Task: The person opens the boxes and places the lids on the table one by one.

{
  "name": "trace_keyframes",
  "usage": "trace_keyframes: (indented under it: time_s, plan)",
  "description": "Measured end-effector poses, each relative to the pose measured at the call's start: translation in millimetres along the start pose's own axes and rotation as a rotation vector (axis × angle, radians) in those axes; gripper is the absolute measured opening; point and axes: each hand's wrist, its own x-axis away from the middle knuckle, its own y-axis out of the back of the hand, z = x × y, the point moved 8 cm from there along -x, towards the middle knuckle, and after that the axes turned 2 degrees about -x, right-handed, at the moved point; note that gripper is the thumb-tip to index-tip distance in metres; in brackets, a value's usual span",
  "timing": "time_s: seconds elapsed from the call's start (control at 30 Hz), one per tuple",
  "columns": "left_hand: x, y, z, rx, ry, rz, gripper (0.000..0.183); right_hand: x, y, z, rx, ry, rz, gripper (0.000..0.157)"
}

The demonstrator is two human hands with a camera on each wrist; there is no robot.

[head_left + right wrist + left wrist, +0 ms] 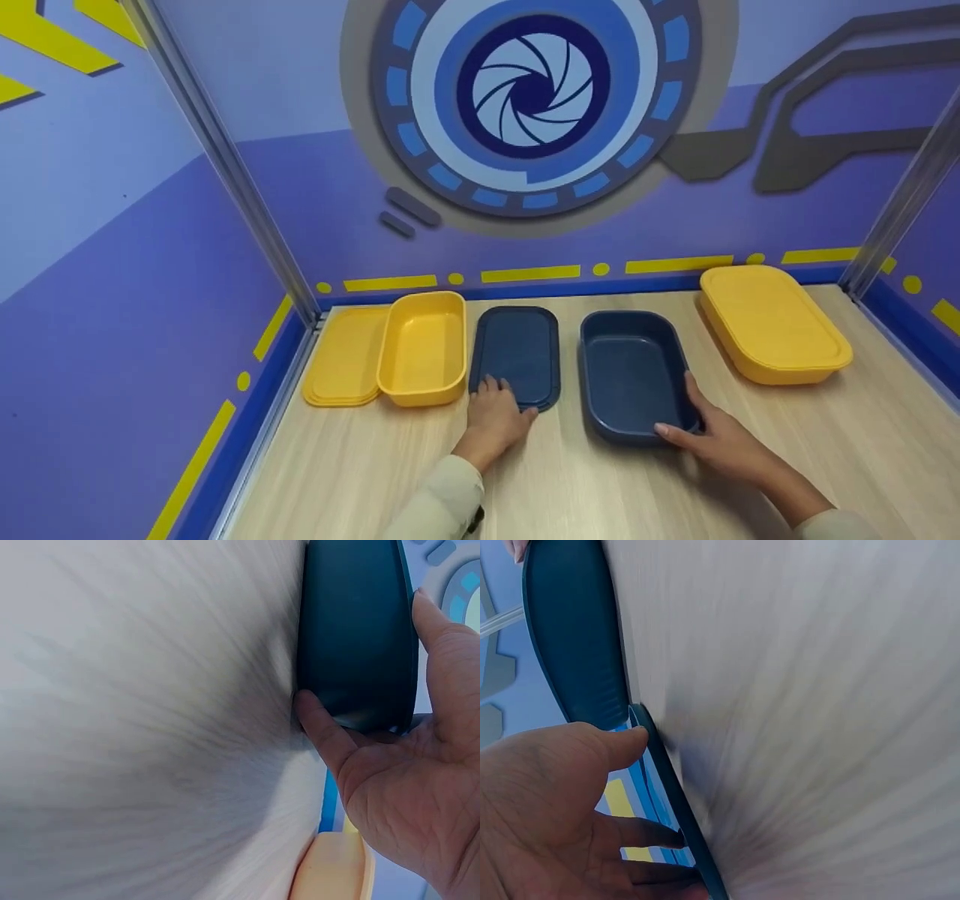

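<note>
Dark blue box [630,386] sits upright on the table [570,484]. From far off, I see the person's right grip [726,445] hold its near right corner — thumb on the rim, fingers at the side. The left grip [495,424] is wide, its fingers touching the near end of the dark blue lid [521,345], which is left of the box. Further left I see a yellow tub [424,345] and a yellow lid [345,352] — and a lidded yellow box [776,315] over on the right.
</note>
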Motion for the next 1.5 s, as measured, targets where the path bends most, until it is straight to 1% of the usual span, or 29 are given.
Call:
trace_keyframes:
  time_s: [0.13, 0.27, 0.47, 0.6, 0.77, 0.87, 0.93, 1.07, 1.13, 1.2, 1.33, 1.47, 1.5]
  plan:
    - [-2.8, 3.6, 4.4, 0.000, 0.003, -0.034, 0.082, -3, 0.0, 2, -0.008, 0.012, 0.005, 0.116]
    - [-2.3, 3.5, 9.6, 0.027, 0.003, -0.052, 0.081, -8, -1.5, 3, -0.026, 0.015, 0.014, 0.116]
    - [-2.5, 2.0, 10.4, 0.070, 0.014, -0.029, 0.081, -20, -1.3, 6, -0.033, -0.001, 0.028, 0.118]
    - [-4.3, -0.5, 10.6, 0.096, 0.021, -0.017, 0.081, -31, -2.7, 16, -0.039, 0.028, 0.017, 0.119]
    - [-1.2, -0.8, 9.0, 0.085, -0.019, -0.013, 0.083, -43, -6.0, 25, -0.043, 0.033, 0.014, 0.121]
    - [5.4, 3.1, 6.4, 0.120, -0.044, -0.040, 0.079, -50, -8.7, 26, -0.043, 0.029, 0.012, 0.122]
    - [10.1, 6.0, 4.6, 0.136, -0.061, -0.076, 0.071, -54, -10.9, 28, -0.053, 0.040, 0.009, 0.122]
    - [19.4, 11.6, 0.2, 0.114, -0.096, -0.152, 0.057, -60, -14.8, 33, -0.065, 0.053, 0.011, 0.123]
    - [23.7, 14.6, -1.5, 0.100, -0.107, -0.180, 0.053, -63, -16.3, 35, -0.071, 0.050, 0.015, 0.124]
    - [26.9, 17.4, -3.0, 0.098, -0.114, -0.195, 0.052, -66, -17.4, 38, -0.083, 0.048, 0.014, 0.124]
    - [30.4, 17.4, -8.1, 0.073, -0.135, -0.172, 0.054, -72, -18.0, 41, -0.101, 0.063, -0.002, 0.122]
    - [32.8, 11.5, -11.1, 0.023, -0.149, -0.116, 0.057, -75, -19.2, 43, -0.111, 0.072, -0.009, 0.121]
    - [33.8, 10.5, -11.5, 0.013, -0.152, -0.111, 0.058, -75, -19.6, 43, -0.114, 0.072, -0.010, 0.121]
